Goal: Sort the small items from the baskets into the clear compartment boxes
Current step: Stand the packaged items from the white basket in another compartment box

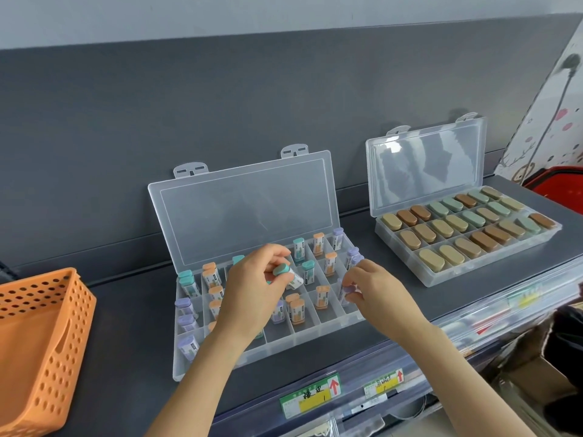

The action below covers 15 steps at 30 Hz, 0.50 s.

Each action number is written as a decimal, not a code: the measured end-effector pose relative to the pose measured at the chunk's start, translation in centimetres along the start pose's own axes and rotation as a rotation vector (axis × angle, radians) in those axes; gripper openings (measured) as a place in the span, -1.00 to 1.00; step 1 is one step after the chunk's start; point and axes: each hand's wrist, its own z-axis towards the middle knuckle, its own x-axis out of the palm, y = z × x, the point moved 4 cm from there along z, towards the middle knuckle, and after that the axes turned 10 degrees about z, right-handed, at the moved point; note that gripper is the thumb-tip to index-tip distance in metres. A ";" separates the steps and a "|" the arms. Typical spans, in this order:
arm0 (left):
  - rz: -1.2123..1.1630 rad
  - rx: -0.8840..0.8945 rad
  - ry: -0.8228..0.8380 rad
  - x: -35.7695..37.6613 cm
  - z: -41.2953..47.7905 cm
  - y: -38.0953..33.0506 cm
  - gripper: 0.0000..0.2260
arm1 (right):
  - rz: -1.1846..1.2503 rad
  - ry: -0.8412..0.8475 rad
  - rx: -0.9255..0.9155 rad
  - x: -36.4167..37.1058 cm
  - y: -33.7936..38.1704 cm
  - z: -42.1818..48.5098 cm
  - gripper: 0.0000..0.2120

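Two hands are working over the open clear plastic compartment box (279,337).
Left hand (257,282) is gripping a teal-capped white item (286,274) above the middle; right hand (377,293), at 3 o'clock, is pinching a purple-capped item (348,290); bare grey shelf (132,310) is lying at 9 o'clock.

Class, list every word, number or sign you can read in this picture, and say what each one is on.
"1": handwritten on the left shelf tag, below two Chinese characters too blurred to be sure of.
Red up arrow: one on the left shelf tag, one on the right shelf tag.
Handwriting on the right shelf tag: too blurred to read.
Print on the eraser wrappers: too small to read.
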 end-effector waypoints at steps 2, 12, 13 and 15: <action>0.005 0.001 -0.006 -0.1 0.0 0.2 -0.75 | -0.006 -0.022 0.015 0.0 -0.1 0.0 -0.78; 0.030 0.055 0.077 0.7 2.0 -0.7 -0.78 | 0.116 -0.101 0.036 -1.6 0.3 0.4 -0.63; 0.046 0.076 0.097 1.0 2.6 -1.0 -0.78 | 0.128 -0.108 0.037 -1.8 0.4 0.6 -0.63; 0.081 0.107 0.140 1.9 3.5 -1.4 -0.78 | 0.145 -0.124 0.036 -2.1 0.7 1.0 -0.64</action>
